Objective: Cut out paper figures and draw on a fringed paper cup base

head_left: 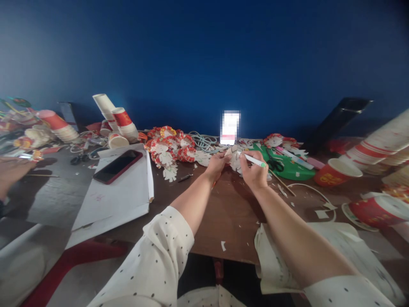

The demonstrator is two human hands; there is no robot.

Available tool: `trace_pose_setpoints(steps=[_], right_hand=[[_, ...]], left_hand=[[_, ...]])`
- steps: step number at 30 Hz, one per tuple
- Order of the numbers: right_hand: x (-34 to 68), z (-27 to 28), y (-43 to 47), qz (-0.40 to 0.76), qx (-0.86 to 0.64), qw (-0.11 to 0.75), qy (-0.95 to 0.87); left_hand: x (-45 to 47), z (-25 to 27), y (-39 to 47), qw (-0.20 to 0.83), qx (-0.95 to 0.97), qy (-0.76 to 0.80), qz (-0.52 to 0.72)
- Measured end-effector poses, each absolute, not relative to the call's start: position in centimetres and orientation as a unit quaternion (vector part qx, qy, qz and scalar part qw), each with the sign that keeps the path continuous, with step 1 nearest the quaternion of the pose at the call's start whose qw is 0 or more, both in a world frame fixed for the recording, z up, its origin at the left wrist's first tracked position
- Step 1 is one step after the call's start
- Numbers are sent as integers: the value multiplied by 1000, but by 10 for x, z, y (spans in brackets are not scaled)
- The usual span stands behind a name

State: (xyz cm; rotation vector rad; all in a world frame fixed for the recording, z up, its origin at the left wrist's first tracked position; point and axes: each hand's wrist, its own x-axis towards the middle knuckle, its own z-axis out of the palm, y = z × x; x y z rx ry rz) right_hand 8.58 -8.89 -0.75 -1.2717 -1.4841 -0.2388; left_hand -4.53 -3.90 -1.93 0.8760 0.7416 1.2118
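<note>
In the middle of the head view, my left hand (219, 164) grips a small white paper cutout (235, 161) by its left side. My right hand (254, 172) is closed round a white marker (254, 159) with a green end, which points out to the right. The marker's other end meets the paper, though its tip is too small to make out. Just left of my hands lies a heap of red and white cut paper-cup pieces (166, 147). Behind the paper a lit phone (230, 128) stands upright, its screen blurred out.
A dark phone (118, 166) lies on a white box (111, 204) at left. Scissors (275, 162) rest on a green sheet (295, 169). Paper cups (123, 123) stand left; a red cup (334, 174) and stacked cups (377, 132) stand right. Another person's hand (12, 170) is far left.
</note>
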Motion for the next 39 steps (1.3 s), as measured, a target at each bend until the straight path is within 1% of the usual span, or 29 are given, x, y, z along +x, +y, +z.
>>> trace_pose_setpoints(steps=[9,25,39], right_hand=[[78,-7,-91,-118,-512,525,-669],[79,-8,-90,-132,-504,524,-674],[80,-9,-88,-142,-534,490,-674]], left_hand=[[-44,-27,-36,671,419,300,533],[-42,-29,-37,681,408,292,534],[-41,-30,-37,664,426,295,539]])
